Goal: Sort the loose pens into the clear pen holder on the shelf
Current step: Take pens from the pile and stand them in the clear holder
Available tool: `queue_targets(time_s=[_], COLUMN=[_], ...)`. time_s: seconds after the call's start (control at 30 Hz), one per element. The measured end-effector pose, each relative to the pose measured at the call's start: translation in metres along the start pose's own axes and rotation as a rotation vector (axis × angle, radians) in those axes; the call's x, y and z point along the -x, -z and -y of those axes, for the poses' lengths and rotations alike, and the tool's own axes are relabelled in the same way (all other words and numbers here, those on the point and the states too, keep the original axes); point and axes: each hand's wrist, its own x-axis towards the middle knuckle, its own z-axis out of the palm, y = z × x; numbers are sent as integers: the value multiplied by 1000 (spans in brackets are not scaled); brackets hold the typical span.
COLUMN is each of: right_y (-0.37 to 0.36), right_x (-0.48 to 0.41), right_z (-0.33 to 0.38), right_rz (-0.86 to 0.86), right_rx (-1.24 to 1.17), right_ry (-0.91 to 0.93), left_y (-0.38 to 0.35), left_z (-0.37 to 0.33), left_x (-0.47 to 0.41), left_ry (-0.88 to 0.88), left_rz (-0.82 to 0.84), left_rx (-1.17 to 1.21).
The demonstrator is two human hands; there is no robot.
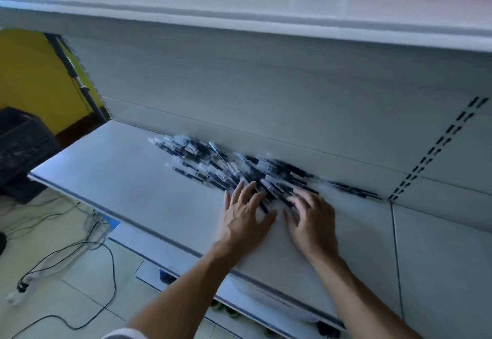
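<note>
Barely begun: pens (pixel 239 168) lie heaped mid-frame, no holder visible, left hand (pixel 245 219) splayed flat on them, right hand (pixel 311 221) blurred, grip unclear.

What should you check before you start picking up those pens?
1. The pens are in reach: ok. They lie in a pile on the shelf, just under the fingers of both hands.
2. The left hand is free: ok. Its fingers lie spread on the pens and hold nothing.
3. The right hand is free: cannot tell. Its fingers bend over the pens, but the picture is blurred there.
4. The pen holder is in sight: not ok. None shows in this picture.
5. The pens are safe from falling: ok. The pile sits at the back of the shelf, away from its front edge.
</note>
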Motion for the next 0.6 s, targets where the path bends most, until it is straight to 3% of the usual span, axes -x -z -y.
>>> queue_targets(time_s=[0.2,0.37,0.47,0.6], right_y=[-4,-2,0,0], right_x=[1,3,3,4], right_z=[-3,-2,-4,-2], right_rz=[-25,-153,-204,-226], right_rx=[-20,-62,-56,-31], right_ry=[-53,-60,-69,-60], left_y=[-3,9,17,22], left_z=[13,14,14,15], left_x=[0,6,2,-15], left_ry=[45,117,247,369], left_rz=[-196,-160,-204,-101], left_rx=[314,412,487,457])
